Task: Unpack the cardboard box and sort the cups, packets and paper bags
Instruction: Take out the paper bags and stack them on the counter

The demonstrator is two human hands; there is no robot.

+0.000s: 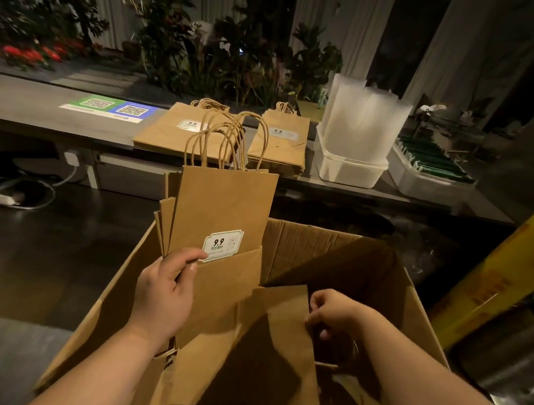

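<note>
We noted the left grip (164, 293) clasping upright bags (223, 211) over the box (335, 249); right grip (335, 314) pinching another bag (280, 347)

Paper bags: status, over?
Left hand grips upright bag bundle rising from cardboard box. Right hand pinches flat bag inside. No obstruction seen toward counter stacks.

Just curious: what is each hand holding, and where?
Left hand grips an upright bundle of brown paper bags by its lower left edge. Right hand pinches the right edge of another flat brown paper bag.
</note>
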